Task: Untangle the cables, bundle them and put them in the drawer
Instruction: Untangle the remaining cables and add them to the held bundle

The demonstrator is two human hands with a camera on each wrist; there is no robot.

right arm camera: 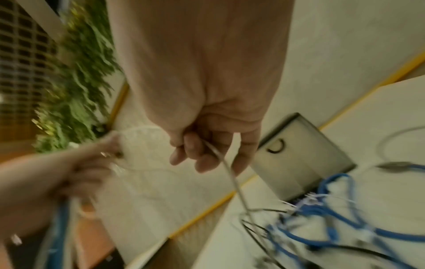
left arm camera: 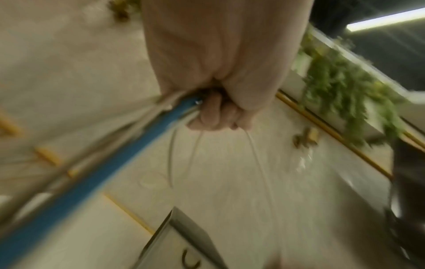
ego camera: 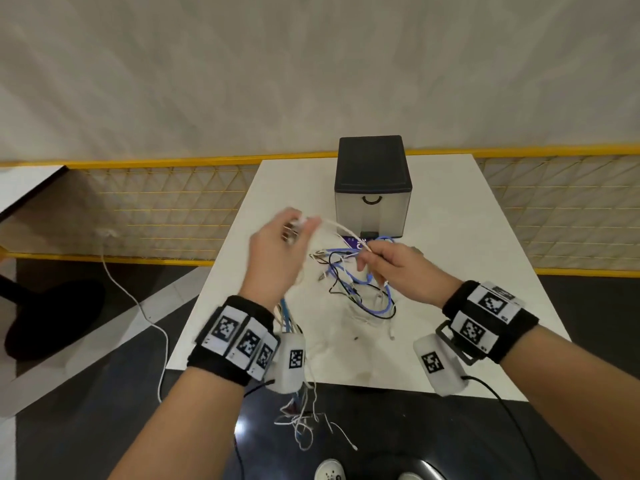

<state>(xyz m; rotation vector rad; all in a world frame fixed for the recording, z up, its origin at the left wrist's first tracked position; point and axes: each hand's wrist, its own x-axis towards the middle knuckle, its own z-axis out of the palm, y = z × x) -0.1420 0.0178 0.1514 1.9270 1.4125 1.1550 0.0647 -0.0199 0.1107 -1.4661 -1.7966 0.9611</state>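
White tabletop [ego camera: 433,209] fills the middle of the head view, backed by a yellow mesh fence [ego camera: 166,209] and a pale wall. At twelve o'clock on it stands a small drawer unit [ego camera: 372,188], dark-topped, its drawer shut. Just in front, toward the centre, lies the tangle of cables [ego camera: 360,289]: blue, black and thin white leads looped through one another.

At ten o'clock the left hand [ego camera: 277,251] is clenched round a bunch of already gathered cables [left arm camera: 96,178], one thick and blue among pale ones, whose ends hang past the table's near edge. The right hand [ego camera: 401,268], at the centre, pinches a white cable [right arm camera: 230,172] that runs up to the left hand.

I judge the danger to be a hard pull: the white lead still passes through the knot, so tugging could tighten it or drag the pile off the edge. The dangling ends could also snag.
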